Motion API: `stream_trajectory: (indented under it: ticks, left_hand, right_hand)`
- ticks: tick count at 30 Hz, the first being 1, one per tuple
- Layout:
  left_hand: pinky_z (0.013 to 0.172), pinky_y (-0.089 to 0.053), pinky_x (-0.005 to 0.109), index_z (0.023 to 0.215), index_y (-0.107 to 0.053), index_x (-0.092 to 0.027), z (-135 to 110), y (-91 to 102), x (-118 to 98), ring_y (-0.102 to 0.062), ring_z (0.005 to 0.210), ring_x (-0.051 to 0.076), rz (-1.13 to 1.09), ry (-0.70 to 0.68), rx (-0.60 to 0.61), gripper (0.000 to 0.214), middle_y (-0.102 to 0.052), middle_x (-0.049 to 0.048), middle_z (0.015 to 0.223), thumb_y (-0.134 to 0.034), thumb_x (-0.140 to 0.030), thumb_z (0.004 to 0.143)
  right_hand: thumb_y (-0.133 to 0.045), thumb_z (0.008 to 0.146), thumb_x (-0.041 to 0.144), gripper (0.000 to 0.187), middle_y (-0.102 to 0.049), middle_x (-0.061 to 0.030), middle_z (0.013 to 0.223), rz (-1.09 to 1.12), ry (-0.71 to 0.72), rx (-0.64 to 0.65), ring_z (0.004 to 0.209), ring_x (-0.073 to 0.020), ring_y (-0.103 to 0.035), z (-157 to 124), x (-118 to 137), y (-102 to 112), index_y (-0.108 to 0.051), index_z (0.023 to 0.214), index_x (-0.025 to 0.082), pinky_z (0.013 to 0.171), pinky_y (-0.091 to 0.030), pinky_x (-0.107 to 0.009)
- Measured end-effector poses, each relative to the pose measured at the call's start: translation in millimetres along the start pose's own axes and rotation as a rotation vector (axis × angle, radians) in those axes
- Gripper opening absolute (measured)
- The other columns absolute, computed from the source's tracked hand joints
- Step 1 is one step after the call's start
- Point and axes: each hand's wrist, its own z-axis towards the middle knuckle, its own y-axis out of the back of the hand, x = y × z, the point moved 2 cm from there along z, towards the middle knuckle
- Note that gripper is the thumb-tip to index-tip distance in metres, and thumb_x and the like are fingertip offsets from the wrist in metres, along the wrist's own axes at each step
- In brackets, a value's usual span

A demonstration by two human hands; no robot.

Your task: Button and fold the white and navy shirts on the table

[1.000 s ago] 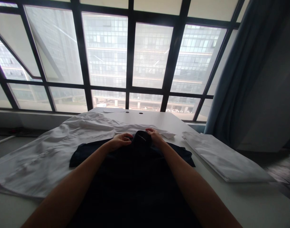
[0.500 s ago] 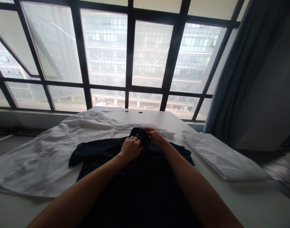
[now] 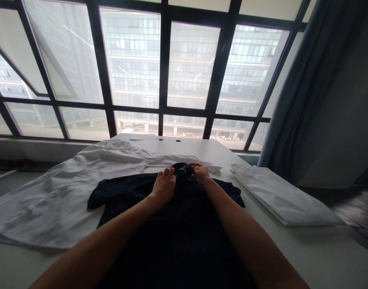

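Note:
A dark navy short-sleeved shirt (image 3: 177, 224) lies spread in front of me, its sleeves out to both sides. At its far end the collar (image 3: 183, 170) is raised a little, with a small pale mark that looks like a label. My left hand (image 3: 165, 184) is closed on the collar's left side, knuckles up. On the right side, my right hand (image 3: 200, 172) pinches the collar edge between thumb and fingers. Part of the collar is hidden behind my fingers.
A white garment (image 3: 60, 196) lies rumpled on the left of the white table (image 3: 198, 148), one part stretching behind the collar. To the right is a folded white cloth (image 3: 283, 196). Beyond the table are windows, with a blue-grey curtain (image 3: 295, 108) at the right.
The collar opening, rounder and wider before, now looks narrower and bunched between my hands. My left hand has shifted slightly left, and my right hand slightly right.

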Motion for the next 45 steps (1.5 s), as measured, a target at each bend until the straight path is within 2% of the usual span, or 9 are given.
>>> stream_trajectory:
  ticks: [5,7,12,18,26,33,36,40,45]
  left_hand:
    - [0.092,-0.038,0.044,0.099,-0.063,-0.015,0.9,6.4,3.1,-0.051,0.108,0.030,-0.043,-0.039,-0.025,0.017,-0.060,0.0153,0.113,-0.053,-0.010,0.085]
    - [0.091,-0.038,0.044,0.099,-0.062,-0.015,1.0,5.9,5.9,-0.053,0.103,0.030,-0.062,-0.042,-0.033,0.016,-0.063,0.0132,0.104,-0.051,-0.012,0.088]
    - [0.090,-0.038,0.042,0.099,-0.060,-0.017,0.4,3.6,12.0,-0.054,0.102,0.028,-0.071,-0.038,-0.092,0.016,-0.063,0.0116,0.103,-0.048,-0.012,0.090]
    - [0.089,-0.039,0.041,0.097,-0.060,-0.018,-1.4,6.1,12.6,-0.057,0.100,0.026,-0.051,-0.066,-0.144,0.016,-0.064,0.0100,0.103,-0.048,-0.010,0.090]
    - [0.086,-0.041,0.042,0.092,-0.062,-0.018,-2.1,2.2,14.6,-0.062,0.092,0.026,-0.058,-0.045,-0.134,0.012,-0.068,0.0076,0.093,-0.055,-0.009,0.086]
    - [0.080,-0.047,0.035,0.089,-0.064,-0.019,-4.1,-0.7,12.0,-0.066,0.084,0.021,-0.239,-0.032,-0.171,0.011,-0.070,0.0050,0.088,-0.056,-0.025,0.094]
    - [0.079,-0.050,0.031,0.089,-0.063,-0.020,-1.4,0.9,22.1,-0.065,0.086,0.019,-0.356,0.035,-0.318,0.020,-0.067,0.0055,0.091,-0.047,-0.028,0.098]
    - [0.099,-0.047,0.040,0.112,-0.062,-0.020,6.5,1.5,45.0,-0.058,0.114,0.027,-0.388,0.185,-0.500,0.024,-0.064,0.0100,0.119,-0.061,-0.027,0.090]
    - [0.093,-0.051,0.042,0.122,-0.061,-0.017,12.0,-6.4,67.5,-0.064,0.100,0.026,-0.446,0.289,-0.361,0.041,-0.069,0.0093,0.111,-0.068,-0.023,0.082]
  right_hand:
    - [-0.058,0.064,0.009,0.016,-0.064,-0.0024,0.072,-0.083,0.054,-0.059,0.068,-0.0176,-0.060,-5.4,5.1,4.2,-0.066,0.071,0.021,0.064,-0.053,-0.031]
    - [-0.056,0.062,0.007,0.025,-0.067,-0.0039,0.086,-0.201,0.191,-0.033,0.080,-0.0188,-0.062,-10.8,17.9,5.7,-0.071,0.076,0.021,0.074,-0.053,-0.033]
    - [-0.053,0.062,0.002,0.041,-0.064,-0.0042,0.120,-0.638,0.629,0.370,0.116,-0.0250,-0.055,-29.6,53.8,-0.9,-0.078,0.082,0.026,0.104,-0.043,-0.044]
    - [-0.058,0.061,-0.006,0.045,-0.058,-0.0026,0.137,-0.918,0.638,0.586,0.131,-0.0358,-0.045,-42.5,66.3,-4.6,-0.080,0.081,0.029,0.111,-0.033,-0.054]
    - [-0.056,0.080,0.002,0.034,-0.057,-0.0073,0.135,-1.359,0.720,0.326,0.122,-0.0275,-0.052,-44.5,71.4,4.5,-0.076,0.097,0.024,0.102,-0.040,-0.043]
    - [-0.050,0.084,0.006,0.029,-0.069,-0.0070,0.105,-1.262,0.727,0.169,0.092,-0.0200,-0.062,-54.3,77.1,-4.5,-0.074,0.096,0.017,0.086,-0.044,-0.029]
    - [-0.051,0.091,0.016,0.024,-0.071,-0.0064,0.096,-1.091,0.744,0.174,0.082,-0.0171,-0.063,-60.7,84.1,-10.7,-0.074,0.085,0.016,0.079,-0.045,-0.026]
    - [-0.069,0.084,0.027,0.012,-0.071,-0.0052,0.086,-0.866,0.824,0.223,0.075,-0.0167,-0.063,-63.6,88.6,-22.3,-0.073,0.083,0.016,0.074,-0.047,-0.026]
    - [-0.064,0.073,0.008,0.019,-0.071,-0.0014,0.079,-0.721,0.799,0.310,0.074,-0.0177,-0.065,-59.1,80.1,-35.7,-0.071,0.087,0.018,0.075,-0.048,-0.028]
